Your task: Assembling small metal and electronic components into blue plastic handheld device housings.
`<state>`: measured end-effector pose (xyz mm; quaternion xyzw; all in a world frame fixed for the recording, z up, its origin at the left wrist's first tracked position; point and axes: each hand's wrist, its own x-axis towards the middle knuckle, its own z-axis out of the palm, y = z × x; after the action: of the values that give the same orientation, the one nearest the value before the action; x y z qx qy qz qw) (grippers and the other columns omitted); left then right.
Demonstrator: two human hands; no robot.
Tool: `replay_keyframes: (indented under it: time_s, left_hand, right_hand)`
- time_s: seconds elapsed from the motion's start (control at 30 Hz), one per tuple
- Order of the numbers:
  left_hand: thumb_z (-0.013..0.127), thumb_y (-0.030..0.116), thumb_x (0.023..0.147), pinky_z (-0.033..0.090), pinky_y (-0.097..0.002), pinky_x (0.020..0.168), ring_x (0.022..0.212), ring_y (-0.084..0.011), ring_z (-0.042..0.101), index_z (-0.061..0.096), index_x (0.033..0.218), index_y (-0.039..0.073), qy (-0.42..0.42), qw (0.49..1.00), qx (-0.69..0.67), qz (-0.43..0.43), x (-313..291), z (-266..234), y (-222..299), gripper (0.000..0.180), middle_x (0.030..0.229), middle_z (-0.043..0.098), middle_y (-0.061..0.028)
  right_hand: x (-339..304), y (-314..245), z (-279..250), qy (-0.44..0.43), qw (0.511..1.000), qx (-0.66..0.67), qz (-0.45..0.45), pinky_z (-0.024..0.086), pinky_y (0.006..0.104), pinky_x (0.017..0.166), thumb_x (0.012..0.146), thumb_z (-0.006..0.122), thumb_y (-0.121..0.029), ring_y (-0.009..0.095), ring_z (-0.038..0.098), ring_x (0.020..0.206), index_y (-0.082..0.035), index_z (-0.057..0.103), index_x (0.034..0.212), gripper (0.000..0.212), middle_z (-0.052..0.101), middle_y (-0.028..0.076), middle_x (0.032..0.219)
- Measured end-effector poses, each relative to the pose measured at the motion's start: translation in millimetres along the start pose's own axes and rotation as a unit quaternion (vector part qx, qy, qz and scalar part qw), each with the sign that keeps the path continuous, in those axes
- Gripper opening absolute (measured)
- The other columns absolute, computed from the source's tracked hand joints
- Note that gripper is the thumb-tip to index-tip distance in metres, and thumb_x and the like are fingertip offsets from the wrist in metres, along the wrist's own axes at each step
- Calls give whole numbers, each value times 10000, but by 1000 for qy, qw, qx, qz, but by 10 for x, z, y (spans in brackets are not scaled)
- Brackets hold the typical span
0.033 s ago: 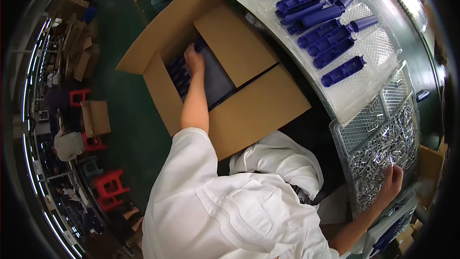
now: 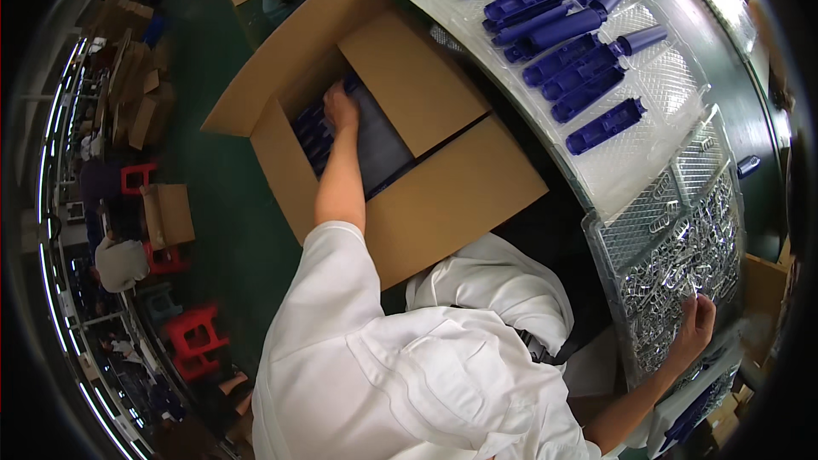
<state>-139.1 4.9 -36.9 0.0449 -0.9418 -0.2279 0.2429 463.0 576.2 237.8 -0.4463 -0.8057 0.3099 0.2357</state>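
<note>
My left hand [image 2: 342,109] reaches down inside an open cardboard box [image 2: 464,193], its fingers closed at a dark blue plastic part [image 2: 351,82]. Rows of similar blue parts [image 2: 313,132] lie in the box beside a grey sheet [image 2: 380,146]. At the right, my right hand [image 2: 699,322] is over a clear tray [image 2: 601,243] heaped with small bent metal wire clips [image 2: 663,294]. Its thumb and fingertips pinch together at the clips, seemingly on one metal clip [image 2: 693,290]; the fingertips are small in view.
Several blue plastic shells [image 2: 605,126] lie on a clear textured sheet [image 2: 567,187] on the bench beyond the box. A lone blue piece [image 2: 748,166] lies right of the tray. Red stools [image 2: 196,341] and another cardboard box [image 2: 168,215] stand on the floor at the left.
The whole view has shifted slightly. Both hands keep nearly the same places, the left in the box and the right at the metal clips.
</note>
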Motion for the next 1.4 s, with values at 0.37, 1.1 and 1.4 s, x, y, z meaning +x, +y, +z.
replay_keyframes:
  time_s: [0.37,1.1,1.4]
  left_hand:
    - [708,370,941,529,-503,878,989,-427,691,669,1104,-4,67,972,-46,-220,224,-347,87,409,1027,731,-223]
    - [540,390,1078,537,-273,749,874,-117,614,462,1499,-26,-785,165,-571,-174,-2245,-2632,4085,597,1193,644,-74]
    - [821,48,883,576,-263,706,870,-110,653,494,1392,39,-831,350,-431,33,-3096,-2697,4413,605,1061,623,-39]
  right_hand:
    - [-644,-136,-141,34,994,97,46,564,267,870,1039,638,-76,109,649,969,15,682,1229,216,695,45,1090]
    - [-994,-812,-233,45,916,395,-63,485,273,834,923,664,58,173,622,926,55,651,1095,172,675,150,1032]
    - [-1087,-1144,-180,101,957,250,-109,501,379,996,823,774,65,269,625,1158,22,713,986,179,648,184,1268]
